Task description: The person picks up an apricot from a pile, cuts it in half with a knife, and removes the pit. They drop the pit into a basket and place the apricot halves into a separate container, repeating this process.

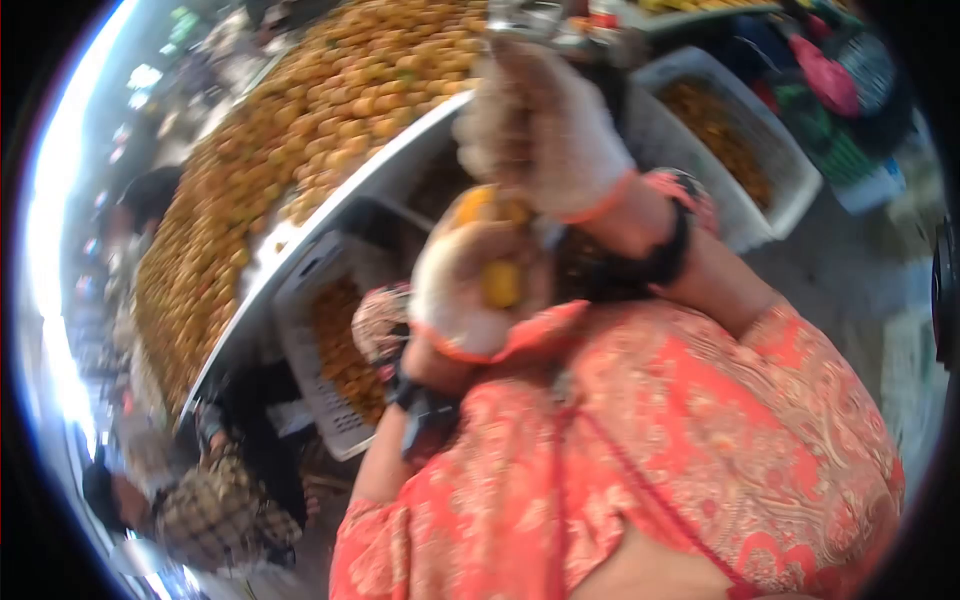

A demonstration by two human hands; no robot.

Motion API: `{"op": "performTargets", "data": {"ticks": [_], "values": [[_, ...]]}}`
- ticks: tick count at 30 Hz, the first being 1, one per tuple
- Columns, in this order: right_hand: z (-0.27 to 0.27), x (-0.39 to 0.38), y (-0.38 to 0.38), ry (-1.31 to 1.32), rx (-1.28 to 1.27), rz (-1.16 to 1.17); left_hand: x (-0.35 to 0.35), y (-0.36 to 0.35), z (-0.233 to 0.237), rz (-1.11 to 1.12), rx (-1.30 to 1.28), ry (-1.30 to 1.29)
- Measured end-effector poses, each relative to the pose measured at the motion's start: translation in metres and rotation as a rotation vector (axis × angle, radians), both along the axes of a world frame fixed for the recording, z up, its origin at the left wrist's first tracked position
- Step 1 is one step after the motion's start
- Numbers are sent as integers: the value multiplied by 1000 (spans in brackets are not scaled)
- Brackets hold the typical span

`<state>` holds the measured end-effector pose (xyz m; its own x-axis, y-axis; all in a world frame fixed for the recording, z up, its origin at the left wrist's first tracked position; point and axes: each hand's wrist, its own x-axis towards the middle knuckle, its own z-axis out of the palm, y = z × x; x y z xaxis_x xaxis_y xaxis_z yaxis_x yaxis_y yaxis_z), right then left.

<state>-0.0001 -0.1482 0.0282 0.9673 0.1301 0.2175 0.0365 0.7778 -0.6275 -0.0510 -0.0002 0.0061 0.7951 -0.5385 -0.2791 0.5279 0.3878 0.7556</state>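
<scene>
Orange patterned clothing [650, 450] filled the near view, and just beyond it the gloved left hand [470, 290] was clamped around a yellow fruit [500, 285]. Farther off, the gloved right hand [545, 125] was curled closed, perhaps on something too blurred to name. A white crate [292, 300] and a heap of fruit [300, 130] lay to the left.

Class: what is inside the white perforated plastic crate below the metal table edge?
Orange-yellow fruit pieces fill the white perforated plastic crate. Its right side is hidden behind the white-gloved left hand gripping a yellow fruit; the crate's bottom lies covered by pieces.
</scene>
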Motion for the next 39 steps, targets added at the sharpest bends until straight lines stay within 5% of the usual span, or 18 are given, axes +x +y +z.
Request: {"op": "performTargets", "data": {"ticks": [4,9,11,13,17,18,20,23,24,27,30,39], "values": [[-10,14,-6,107,171,52,14,-7,4,34,15,-57],[-9,28,-10,266,215,-126,44,-25,-3,103,498,-345],[-18,38,-15,256,214,-166,64,-25,-26,79,673,-596],[-24,45,-21,262,206,-206,75,-30,-31,189,953,-1189],[-36,56,-37,248,248,-226,85,-41,-9,74,896,-1125],[-37,57,-38,230,298,-177,81,-39,10,-163,736,-501],[-41,58,-38,207,308,-131,79,-35,-8,-56,275,-271],[-45,56,-22,165,188,-287,68,-36,-5,143,109,238],[-49,61,-25,126,269,-122,68,-36,-5,123,122,259],[-37,54,-20,165,327,-55,67,-21,-25,-72,-250,234],[-37,54,-18,217,325,-36,62,-26,-25,-54,-348,186],[-43,66,-26,91,467,28,76,-29,-39,-113,-373,243]]}}
